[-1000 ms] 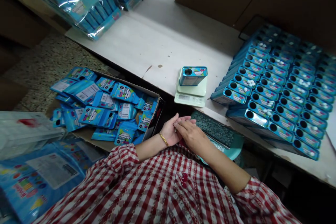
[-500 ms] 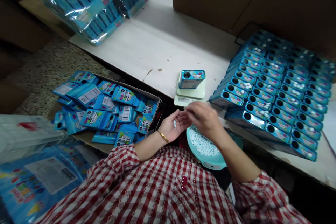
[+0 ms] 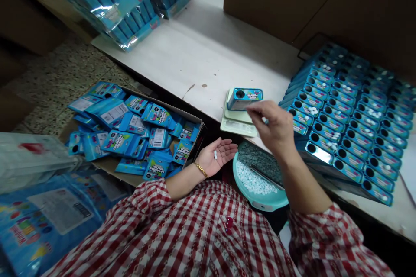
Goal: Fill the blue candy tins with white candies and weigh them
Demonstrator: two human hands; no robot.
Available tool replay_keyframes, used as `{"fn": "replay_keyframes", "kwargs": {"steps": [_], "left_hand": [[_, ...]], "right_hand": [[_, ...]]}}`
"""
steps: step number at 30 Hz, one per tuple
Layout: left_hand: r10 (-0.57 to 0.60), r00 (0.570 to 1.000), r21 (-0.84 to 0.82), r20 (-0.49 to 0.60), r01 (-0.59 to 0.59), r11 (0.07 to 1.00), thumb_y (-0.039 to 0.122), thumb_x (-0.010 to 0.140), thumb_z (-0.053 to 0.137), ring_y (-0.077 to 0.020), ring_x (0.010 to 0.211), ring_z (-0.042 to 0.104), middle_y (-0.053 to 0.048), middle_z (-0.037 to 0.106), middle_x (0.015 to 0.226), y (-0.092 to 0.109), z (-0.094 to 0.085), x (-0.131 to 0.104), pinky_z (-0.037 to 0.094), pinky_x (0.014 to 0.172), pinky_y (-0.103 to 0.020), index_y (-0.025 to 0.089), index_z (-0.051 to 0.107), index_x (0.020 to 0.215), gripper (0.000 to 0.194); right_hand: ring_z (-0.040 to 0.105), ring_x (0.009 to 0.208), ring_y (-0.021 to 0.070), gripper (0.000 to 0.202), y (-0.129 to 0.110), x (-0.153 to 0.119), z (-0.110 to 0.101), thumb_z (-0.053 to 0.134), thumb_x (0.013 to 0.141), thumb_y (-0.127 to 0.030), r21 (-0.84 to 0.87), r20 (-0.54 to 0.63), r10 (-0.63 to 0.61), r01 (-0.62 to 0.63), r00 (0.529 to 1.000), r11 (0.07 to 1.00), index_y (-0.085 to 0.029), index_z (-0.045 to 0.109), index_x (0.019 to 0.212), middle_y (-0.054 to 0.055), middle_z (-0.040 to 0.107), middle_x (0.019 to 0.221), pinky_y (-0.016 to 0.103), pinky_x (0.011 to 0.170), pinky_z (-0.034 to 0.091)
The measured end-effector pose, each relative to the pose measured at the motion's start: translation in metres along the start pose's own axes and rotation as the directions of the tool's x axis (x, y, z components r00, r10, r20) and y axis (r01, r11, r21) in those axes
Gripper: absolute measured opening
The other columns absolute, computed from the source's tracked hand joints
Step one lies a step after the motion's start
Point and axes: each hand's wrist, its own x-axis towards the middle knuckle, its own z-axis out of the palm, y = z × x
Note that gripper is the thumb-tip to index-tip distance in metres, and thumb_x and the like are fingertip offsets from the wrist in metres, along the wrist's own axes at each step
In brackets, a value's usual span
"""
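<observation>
My left hand (image 3: 217,156) is palm up with its fingers stretched out, and small white candies (image 3: 215,155) lie on the palm. Beside the scale my right hand (image 3: 269,125) is closed in a pinch; a pale bit between its fingers looks like a candy, mostly hidden. A blue tin (image 3: 245,98) with a round hole in its top stands upright on the pale green scale (image 3: 238,127). The right fingertips are close to the tin's near side; whether they touch it I cannot tell. Below, a turquoise bowl (image 3: 260,205) holds many white candies and a dark, long tool.
Rows of blue tins (image 3: 344,125), several with white candies on top, stand on the table (image 3: 201,60) at right. A cardboard box (image 3: 195,123) of blue packets is at left. Wrapped display packs (image 3: 130,13) stand at the back left, and large cardboard boxes (image 3: 276,4) at the back.
My right hand has moved from above my left palm up and right to the tin on the scale. My left hand stays palm up. The bowl is now less covered.
</observation>
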Motion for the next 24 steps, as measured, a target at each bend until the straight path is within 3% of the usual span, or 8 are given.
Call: {"fn": "replay_keyframes", "kwargs": {"steps": [6, 10, 13, 18, 21, 24], "left_hand": [[-0.109, 0.994, 0.002, 0.017, 0.108, 0.994, 0.027, 0.092, 0.040, -0.0087, 0.054, 0.058, -0.004, 0.061, 0.062, -0.019, -0.010, 0.002, 0.046, 0.055, -0.020, 0.007, 0.063, 0.078, 0.033], [-0.237, 0.969, 0.032, -0.063, 0.240, 0.970, 0.028, 0.090, 0.043, -0.0059, 0.044, 0.050, -0.001, 0.054, 0.055, -0.038, -0.021, 0.000, 0.037, 0.043, -0.016, 0.009, 0.059, 0.069, 0.033], [-0.225, 0.965, 0.080, -0.133, 0.237, 0.968, 0.026, 0.089, 0.044, -0.0047, 0.040, 0.045, 0.000, 0.050, 0.050, -0.044, -0.028, 0.000, 0.029, 0.038, -0.015, 0.010, 0.056, 0.064, 0.032], [-0.128, 0.975, 0.160, -0.184, 0.158, 0.974, 0.022, 0.088, 0.046, -0.0056, 0.046, 0.050, -0.003, 0.055, 0.058, -0.040, -0.030, -0.001, 0.032, 0.041, -0.014, 0.010, 0.057, 0.067, 0.027], [-0.040, 0.986, 0.199, -0.164, 0.073, 0.977, 0.012, 0.084, 0.048, -0.0069, 0.052, 0.055, -0.005, 0.059, 0.066, -0.035, -0.028, -0.001, 0.037, 0.046, -0.015, 0.008, 0.061, 0.074, 0.017], [-0.022, 0.987, 0.222, -0.160, 0.058, 0.973, 0.007, 0.081, 0.050, -0.0069, 0.053, 0.055, -0.005, 0.059, 0.068, -0.030, -0.026, -0.003, 0.037, 0.046, -0.015, 0.008, 0.062, 0.077, 0.013]], "right_hand": [[0.060, 0.092, 0.0160, 0.022, -0.033, -0.097, 0.034, 0.046, 0.087, -0.011, 0.159, 0.232, -0.191, 0.156, 0.954, 0.975, -0.017, 0.061, 0.102, 0.008, 0.067, 0.095, 0.030, 0.078, 0.051], [0.061, 0.090, 0.0171, 0.020, -0.032, -0.125, 0.044, 0.049, 0.087, -0.017, 0.126, 0.276, -0.188, 0.159, 0.943, 0.979, -0.015, 0.061, 0.103, 0.009, 0.067, 0.096, 0.032, 0.079, 0.052], [0.060, 0.091, 0.0178, 0.021, -0.018, -0.109, 0.022, 0.052, 0.086, -0.018, 0.038, 0.228, -0.156, 0.151, 0.961, 0.988, -0.017, 0.060, 0.106, 0.009, 0.066, 0.099, 0.032, 0.078, 0.051], [0.053, 0.106, 0.0239, 0.035, 0.018, -0.038, -0.019, 0.051, 0.086, -0.028, -0.273, 0.029, -0.018, 0.026, 0.999, 0.962, -0.022, 0.053, 0.121, 0.011, 0.060, 0.114, 0.042, 0.090, 0.043], [0.043, 0.117, 0.0288, 0.051, 0.032, 0.004, -0.016, 0.050, 0.086, -0.035, -0.366, 0.150, 0.003, 0.053, 0.989, 0.929, -0.022, 0.039, 0.134, 0.012, 0.049, 0.129, 0.048, 0.093, 0.038], [0.044, 0.110, 0.0285, 0.049, 0.040, 0.034, -0.003, 0.050, 0.085, -0.030, -0.416, 0.327, 0.020, 0.125, 0.945, 0.901, -0.022, 0.040, 0.133, 0.011, 0.052, 0.124, 0.044, 0.085, 0.042]]}}
